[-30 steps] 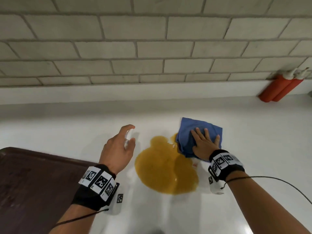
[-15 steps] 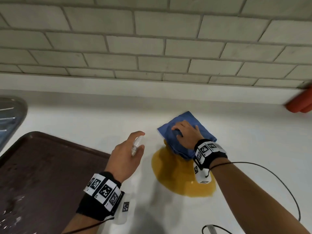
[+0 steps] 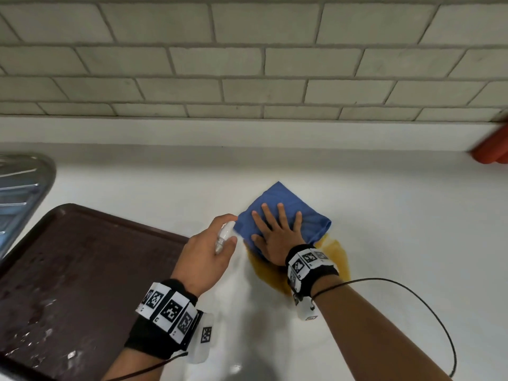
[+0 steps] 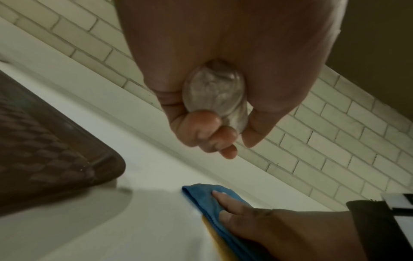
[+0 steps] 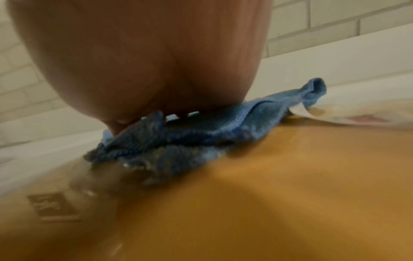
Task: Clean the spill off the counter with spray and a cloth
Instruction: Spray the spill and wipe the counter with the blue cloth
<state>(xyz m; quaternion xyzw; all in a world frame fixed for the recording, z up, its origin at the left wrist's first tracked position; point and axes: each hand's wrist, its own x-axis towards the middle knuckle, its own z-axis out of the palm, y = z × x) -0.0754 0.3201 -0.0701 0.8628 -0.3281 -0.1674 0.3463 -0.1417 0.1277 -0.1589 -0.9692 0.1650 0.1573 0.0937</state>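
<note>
The right hand (image 3: 277, 237) lay spread flat, pressing the folded blue microfibre cloth (image 3: 308, 218) onto the far edge of the orange-yellow liquid spill (image 3: 338, 259) on the white bench (image 3: 412, 215). The left hand (image 3: 206, 259) gripped the small clear spray bottle (image 3: 224, 237) just beside it. Firm, overlapping strokes drawn inward would probably contain the puddle.

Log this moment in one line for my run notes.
left hand grips spray bottle | right hand presses cloth on spill
</note>
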